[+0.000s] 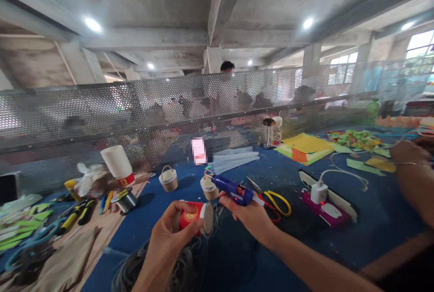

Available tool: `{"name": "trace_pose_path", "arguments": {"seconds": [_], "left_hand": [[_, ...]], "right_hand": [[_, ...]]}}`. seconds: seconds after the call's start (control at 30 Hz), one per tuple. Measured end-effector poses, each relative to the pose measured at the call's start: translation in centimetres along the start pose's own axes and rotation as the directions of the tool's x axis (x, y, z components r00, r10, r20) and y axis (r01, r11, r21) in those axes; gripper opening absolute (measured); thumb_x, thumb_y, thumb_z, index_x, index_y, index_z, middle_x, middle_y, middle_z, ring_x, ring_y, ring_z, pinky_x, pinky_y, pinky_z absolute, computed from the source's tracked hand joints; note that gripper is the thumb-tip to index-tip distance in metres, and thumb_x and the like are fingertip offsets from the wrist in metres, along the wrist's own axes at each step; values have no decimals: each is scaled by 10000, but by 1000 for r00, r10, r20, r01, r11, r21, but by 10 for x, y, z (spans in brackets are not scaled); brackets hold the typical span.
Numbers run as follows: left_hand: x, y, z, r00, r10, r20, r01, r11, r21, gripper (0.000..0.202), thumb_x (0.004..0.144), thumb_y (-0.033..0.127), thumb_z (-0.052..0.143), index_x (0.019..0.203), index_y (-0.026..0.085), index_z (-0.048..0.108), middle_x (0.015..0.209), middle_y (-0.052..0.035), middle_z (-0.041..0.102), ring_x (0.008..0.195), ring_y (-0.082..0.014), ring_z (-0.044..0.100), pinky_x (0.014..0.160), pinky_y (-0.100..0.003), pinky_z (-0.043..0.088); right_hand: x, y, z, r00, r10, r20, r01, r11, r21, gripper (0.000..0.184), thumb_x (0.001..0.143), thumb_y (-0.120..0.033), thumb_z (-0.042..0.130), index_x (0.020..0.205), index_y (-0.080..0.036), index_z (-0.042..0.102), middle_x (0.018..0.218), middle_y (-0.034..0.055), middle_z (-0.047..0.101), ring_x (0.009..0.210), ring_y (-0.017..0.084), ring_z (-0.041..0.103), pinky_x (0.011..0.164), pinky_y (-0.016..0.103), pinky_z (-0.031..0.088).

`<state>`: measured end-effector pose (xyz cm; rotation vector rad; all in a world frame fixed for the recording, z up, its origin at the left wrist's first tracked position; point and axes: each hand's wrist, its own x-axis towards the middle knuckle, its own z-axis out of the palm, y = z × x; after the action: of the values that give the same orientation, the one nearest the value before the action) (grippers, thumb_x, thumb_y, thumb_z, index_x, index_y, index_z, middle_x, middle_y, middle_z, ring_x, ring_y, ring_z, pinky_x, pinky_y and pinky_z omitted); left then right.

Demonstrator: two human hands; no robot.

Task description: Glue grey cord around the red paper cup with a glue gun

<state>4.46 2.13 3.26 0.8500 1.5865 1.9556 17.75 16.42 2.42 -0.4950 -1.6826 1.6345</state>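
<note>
My left hand point(172, 226) is closed round a red paper cup point(191, 215), which lies tilted on its side with its pale round base turned to the right. In my right hand point(249, 215) is a blue hot glue gun point(232, 189), its nozzle pointing left above the cup. Behind the nozzle stands a small basket point(208, 189) with a looped handle, partly covered by the gun. A similar small basket point(168, 180) stands to its left. Scissors point(276, 201) with yellow and red handles lie just right of the glue gun. Dark grey cord point(130, 267) is bundled under my left forearm.
A stack of white paper cups point(117, 163), a wire spool point(125, 200) and pliers point(73, 217) are on the left. A purple power strip point(325, 210) with a charger is on the right. Coloured paper point(305, 145) lies behind. A co-worker's arm point(413, 174) reaches in at far right.
</note>
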Motion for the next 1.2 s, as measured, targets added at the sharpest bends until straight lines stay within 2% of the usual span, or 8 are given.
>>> {"name": "trace_pose_path", "arguments": {"seconds": [0.17, 0.27, 0.47, 0.6, 0.83, 0.97, 1.1, 1.2], "left_hand": [[-1, -2, -1, 999, -11, 35, 11, 1000, -9, 404, 570, 261, 913, 771, 200, 569, 711, 42, 659, 552, -107, 586, 520, -196, 473], [-2, -3, -1, 999, -40, 8, 40, 999, -35, 387, 583, 305, 904, 787, 205, 592, 735, 33, 674, 565, -125, 616, 521, -198, 468], [-1, -1, -4, 993, -115, 33, 117, 990, -79, 358, 647, 365, 865, 822, 200, 601, 804, 1, 709, 588, -138, 640, 528, -211, 471], [3, -3, -7, 991, -126, 51, 131, 985, -113, 376, 640, 330, 871, 855, 202, 590, 801, 4, 712, 611, -154, 663, 534, -217, 482], [3, -7, -7, 987, -149, 67, 158, 977, -142, 440, 644, 268, 874, 959, 223, 570, 881, 1, 729, 654, -160, 691, 552, -214, 505], [2, -5, -6, 972, -213, 104, 230, 954, -194, 467, 677, 246, 859, 1033, 247, 556, 867, 11, 733, 635, -139, 684, 552, -198, 502], [0, -2, -4, 960, -261, 96, 277, 932, -236, 513, 663, 266, 875, 1066, 245, 558, 866, -9, 752, 651, -157, 705, 580, -215, 524], [-1, -3, -3, 959, -268, 94, 284, 924, -257, 533, 650, 269, 889, 1068, 236, 559, 884, -26, 768, 658, -163, 715, 593, -225, 533]], "right_hand": [[3, 5, 0, 1000, 6, -8, -6, 1000, 26, 250, 757, -411, 741, 887, -199, 767, 706, -12, 675, 482, 83, 427, 454, 208, 389], [4, 9, 1, 1000, 13, -18, -13, 1000, 18, 232, 740, -401, 752, 866, -209, 778, 709, -12, 689, 471, 86, 429, 446, 215, 386], [2, 3, 1, 1000, -8, -2, 8, 1000, 15, 141, 733, -333, 739, 808, -223, 785, 586, -35, 629, 476, 103, 452, 484, 224, 427], [1, 1, 2, 999, 28, -46, -28, 999, 19, 159, 715, -331, 751, 804, -200, 770, 541, -44, 583, 467, 101, 438, 455, 220, 399], [5, 10, 3, 999, 12, -42, -8, 997, 83, 213, 707, -317, 782, 839, -152, 754, 644, -6, 650, 482, 86, 428, 465, 224, 384], [1, 9, 4, 1000, 17, 13, -18, 993, 113, 197, 700, -297, 793, 837, -162, 753, 659, -6, 668, 504, 101, 479, 488, 226, 413], [-9, 2, 8, 995, 11, 101, -27, 988, 152, 201, 665, -271, 826, 824, -184, 738, 728, -14, 693, 608, 128, 576, 600, 230, 479], [-14, -4, 9, 993, 14, 117, -31, 989, 143, 183, 672, -266, 825, 799, -182, 723, 706, -21, 668, 640, 134, 586, 649, 235, 492]]}}
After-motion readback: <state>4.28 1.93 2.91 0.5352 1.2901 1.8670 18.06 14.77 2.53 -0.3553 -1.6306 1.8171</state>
